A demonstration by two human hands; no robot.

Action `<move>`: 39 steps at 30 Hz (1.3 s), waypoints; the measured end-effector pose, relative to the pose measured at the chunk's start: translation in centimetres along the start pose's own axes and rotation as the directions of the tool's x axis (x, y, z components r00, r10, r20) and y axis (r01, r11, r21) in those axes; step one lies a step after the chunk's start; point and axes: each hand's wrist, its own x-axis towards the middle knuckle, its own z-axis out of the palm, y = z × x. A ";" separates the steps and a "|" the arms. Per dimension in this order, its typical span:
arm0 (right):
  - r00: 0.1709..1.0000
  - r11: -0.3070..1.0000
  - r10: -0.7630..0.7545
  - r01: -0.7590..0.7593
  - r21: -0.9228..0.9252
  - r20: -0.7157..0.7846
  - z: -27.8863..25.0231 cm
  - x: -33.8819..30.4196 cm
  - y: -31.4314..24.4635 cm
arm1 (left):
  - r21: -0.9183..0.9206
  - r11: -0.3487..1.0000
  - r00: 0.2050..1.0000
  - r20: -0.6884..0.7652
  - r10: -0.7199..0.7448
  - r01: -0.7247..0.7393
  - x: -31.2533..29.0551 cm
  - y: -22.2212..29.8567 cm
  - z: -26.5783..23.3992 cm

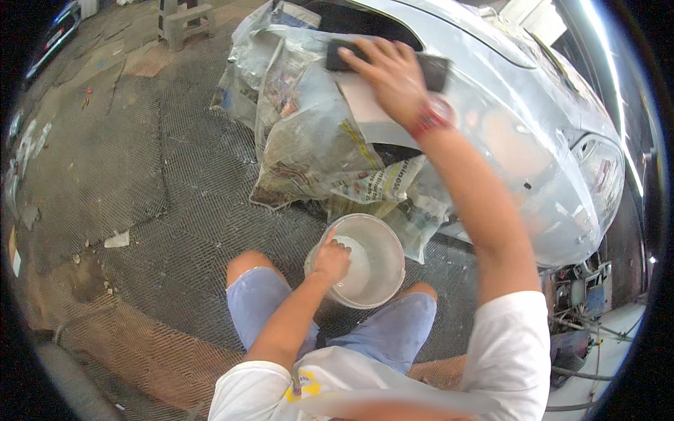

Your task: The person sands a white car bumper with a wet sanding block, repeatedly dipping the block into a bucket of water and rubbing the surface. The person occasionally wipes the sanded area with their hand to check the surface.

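My right hand (394,83), a red watch (437,112) at its wrist, presses a long dark sanding block (435,72) against the silver-grey car body (484,91). Its fingers lie across the block and are slightly blurred. Between my knees, a whitish bucket (385,265) holds some cloudy liquid. My left hand (331,261) is at the bucket's left side, its fingers curled over the rim and the index finger stretched along it. Newspaper and plastic sheeting (309,119) cover the wheel area left of the sanded panel.
Dark ribbed matting (203,175) covers the floor around me. A small stool (186,24) stands at the far left. Car parts and hoses (583,316) lie at the right, beyond the bumper. A pale scrap (117,240) lies on the floor at left.
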 end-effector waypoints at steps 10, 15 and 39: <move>0.990 0.993 -0.115 0.115 0.001 0.085 -2.4 -9.4 3.4 | -0.070 0.997 0.999 -0.046 -0.020 0.016 0.4 -0.2 0.6; 0.994 0.999 -0.029 0.031 0.016 -0.108 1.7 0.6 -0.9 | 0.056 0.998 0.997 0.073 -0.003 -0.001 0.4 0.0 0.0; 0.997 0.999 0.029 -0.026 -0.041 0.073 -6.4 -18.6 8.5 | 0.109 0.994 0.998 0.053 -0.022 0.016 0.5 0.3 0.5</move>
